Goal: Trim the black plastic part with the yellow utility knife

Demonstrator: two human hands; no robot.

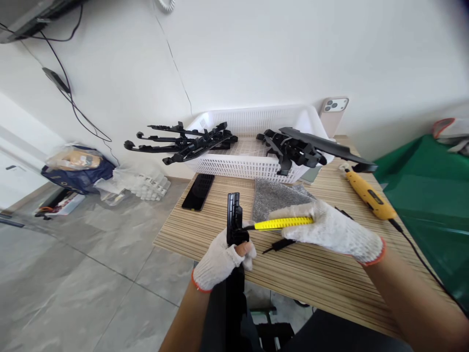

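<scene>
My left hand [220, 259], in a white knit glove with a bare fingertip, grips a long black plastic part [233, 220] that stands upright over the near table edge. My right hand [330, 227], also gloved, holds a yellow-handled knife [282, 223]. The knife's tip touches the side of the black part just above my left fingers. A small black plastic sliver [280, 244] lies on the striped wooden table [205, 230] under my right hand.
A white perforated basket [252, 142] at the table's back carries several black plastic parts [293, 146] across its rim. A black phone [198, 191], a grey cloth [274, 195], a yellow corded tool [368, 195], a leaning phone [332, 115] and a green cloth [428, 205] surround it.
</scene>
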